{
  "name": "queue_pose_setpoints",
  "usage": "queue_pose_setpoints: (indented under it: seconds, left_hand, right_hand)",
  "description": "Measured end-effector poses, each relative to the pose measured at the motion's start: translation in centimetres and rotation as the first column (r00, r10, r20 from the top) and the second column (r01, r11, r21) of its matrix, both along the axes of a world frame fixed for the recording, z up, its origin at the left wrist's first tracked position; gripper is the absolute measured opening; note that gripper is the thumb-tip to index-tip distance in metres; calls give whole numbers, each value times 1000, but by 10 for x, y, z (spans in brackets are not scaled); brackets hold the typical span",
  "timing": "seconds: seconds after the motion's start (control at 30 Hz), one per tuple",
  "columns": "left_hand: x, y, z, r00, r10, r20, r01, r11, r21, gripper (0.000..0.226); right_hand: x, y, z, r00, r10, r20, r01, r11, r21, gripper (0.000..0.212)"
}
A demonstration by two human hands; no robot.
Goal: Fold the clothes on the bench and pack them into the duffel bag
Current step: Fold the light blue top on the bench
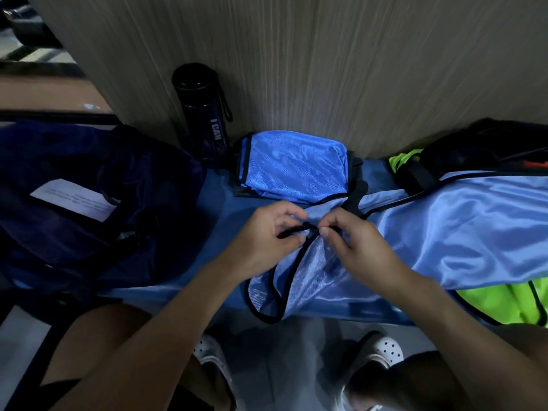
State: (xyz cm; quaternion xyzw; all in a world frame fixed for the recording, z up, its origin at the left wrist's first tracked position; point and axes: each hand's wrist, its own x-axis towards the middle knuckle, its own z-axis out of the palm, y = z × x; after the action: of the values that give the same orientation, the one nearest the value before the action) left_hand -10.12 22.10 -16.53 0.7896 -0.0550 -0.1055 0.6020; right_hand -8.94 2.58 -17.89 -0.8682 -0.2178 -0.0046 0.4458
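Left hand (267, 235) and right hand (353, 241) both pinch black trim of light blue vest (444, 229) lying on bench (225, 197) (folded blue vest (293, 166) behind); navy duffel bag (89, 203) left

Bare forearms (166, 330), white perforated clogs (382, 350)

Hands: two, left (268, 232), right (354, 243)
Duffel bags: one, navy (89, 203)
Bottles: one, black (204, 114)
Blue bibs: two, one folded (293, 164), one spread (444, 223)
Green bibs: at least one (504, 301); a green patch (404, 160) farther back may be a second, cannot tell
Dark bundles: one (486, 146)
Shoes: two, white (382, 348), (207, 348)
Benches: one (225, 200)
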Motion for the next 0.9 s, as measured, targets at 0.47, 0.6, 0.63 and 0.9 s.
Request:
queue_pose_setpoints:
  seconds: [0.47, 0.6, 0.63, 0.9]
  left_hand:
    - [-6, 0, 3, 991, 128, 38, -126, 991, -50, 29]
    - [-5, 1, 0, 992, 110, 54, -107, 992, -63, 20]
    - [-6, 1, 0, 992, 109, 58, -105, 992, -64, 19]
    - [-8, 3, -3, 996, 73, 55, -66, 991, -119, 25]
  right_hand:
    - [-3, 5, 7, 994, 67, -81, -59, 993, 97, 9]
    - [-2, 8, 10, 992, 68, -106, -53, 989, 137, 12]
    - [-1, 9, 11, 995, 63, -82, -52, 989, 136, 13]
    - [4, 10, 8, 996, 59, -61, -50, 989, 141, 15]
